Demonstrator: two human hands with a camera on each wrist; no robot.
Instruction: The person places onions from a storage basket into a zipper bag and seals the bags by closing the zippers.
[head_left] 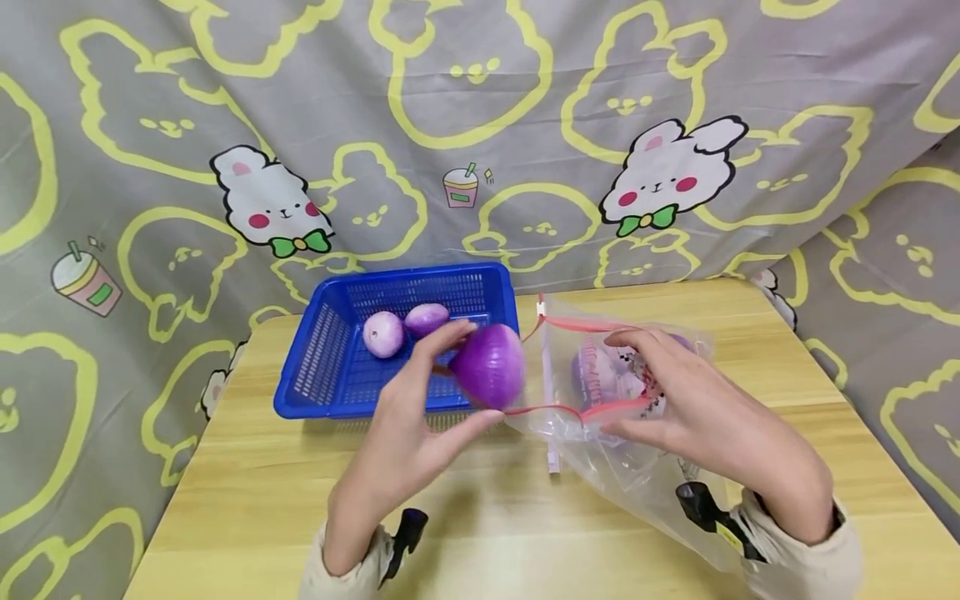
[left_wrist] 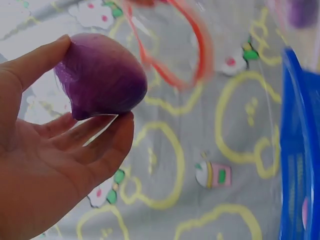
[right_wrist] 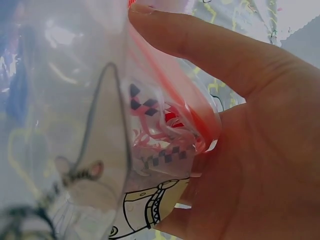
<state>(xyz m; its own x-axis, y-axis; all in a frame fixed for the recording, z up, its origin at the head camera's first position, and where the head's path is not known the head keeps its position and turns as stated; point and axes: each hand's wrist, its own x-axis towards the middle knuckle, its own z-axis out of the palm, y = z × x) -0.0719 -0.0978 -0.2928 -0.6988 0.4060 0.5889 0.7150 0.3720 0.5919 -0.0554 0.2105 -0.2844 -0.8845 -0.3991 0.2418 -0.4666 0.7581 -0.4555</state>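
My left hand (head_left: 420,425) pinches a purple onion (head_left: 491,367) between thumb and fingertips, beside the mouth of a clear zip bag. In the left wrist view the same onion (left_wrist: 102,75) has its pointed end toward the palm. With thumb and fingers spread, my right hand (head_left: 697,400) grips the bag (head_left: 600,446), whose red zip edges (head_left: 592,323) stand apart. Through its printed plastic a pale purple onion (head_left: 592,375) shows inside. The right wrist view has the thumb on the red edge (right_wrist: 187,95) and the other fingers partly hidden behind the plastic.
A blue slotted basket (head_left: 307,408) stands at the back left of the wooden table (head_left: 247,500), with two onions (head_left: 383,335) in it. A white slider (head_left: 541,309) sits at one end of the bag's zip. A grey patterned curtain (head_left: 540,233) hangs behind the table.
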